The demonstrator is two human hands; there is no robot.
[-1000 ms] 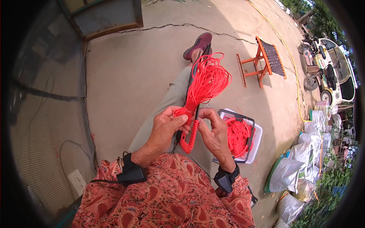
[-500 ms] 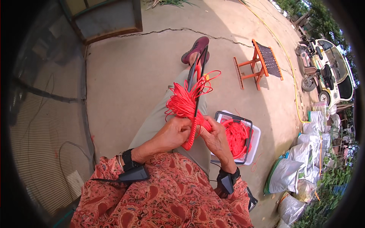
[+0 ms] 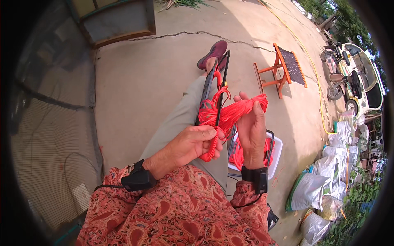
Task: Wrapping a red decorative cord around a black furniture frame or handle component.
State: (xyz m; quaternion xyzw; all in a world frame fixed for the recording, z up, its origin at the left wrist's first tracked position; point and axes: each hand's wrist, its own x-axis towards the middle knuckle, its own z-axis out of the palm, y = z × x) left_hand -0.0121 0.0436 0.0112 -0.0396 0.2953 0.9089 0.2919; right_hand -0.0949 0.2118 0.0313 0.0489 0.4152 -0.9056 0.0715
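Note:
A narrow black frame stands over my lap, angled away from me. Red cord is wound tightly in a coil round its near end, and my left hand grips this part between thumb and fingers. From the frame a thick loose bundle of red cord stretches to the right. Its gathered end lies across my right hand, held under the thumb with the palm turned up. More red cord hangs about the frame's bars. Some of my left fingers are hidden behind the coil.
By my right leg stands a white bin with red cord and another black frame. Farther off is an orange folding stool. Silvery sacks line the right, near a yellow hose and a parked vehicle.
My right hand has moved from beside the coil up and to the right, drawing the cord bundle sideways out of the frame. The left hand stays at the coil.

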